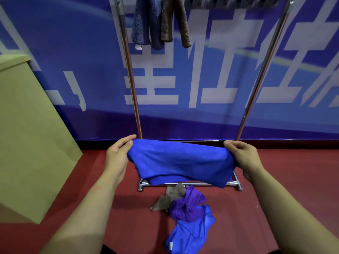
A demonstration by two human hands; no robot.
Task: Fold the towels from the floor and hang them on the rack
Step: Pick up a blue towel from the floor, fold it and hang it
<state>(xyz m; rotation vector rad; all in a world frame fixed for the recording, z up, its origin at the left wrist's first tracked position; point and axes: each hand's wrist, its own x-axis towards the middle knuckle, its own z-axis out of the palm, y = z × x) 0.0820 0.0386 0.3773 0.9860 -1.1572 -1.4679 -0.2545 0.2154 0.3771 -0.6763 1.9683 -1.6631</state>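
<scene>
I hold a bright blue towel (180, 161) stretched out in front of me, doubled over so its lower edge hangs loose. My left hand (118, 155) pinches its left end and my right hand (242, 156) grips its right end. Behind the towel stands a chrome rack (131, 76) with two uprights and a base bar near the floor. At the top of the rack hang a dark blue towel (143, 26) and a brown towel (175, 22). On the red floor below lie a taupe towel (167, 197), a purple towel (188, 206) and another blue towel (190, 231) in a heap.
A tan cardboard box (31, 134) stands at the left, close to my left arm. A blue banner wall (201, 79) with large white characters runs behind the rack. Red floor (284, 180) spreads to the right of the heap.
</scene>
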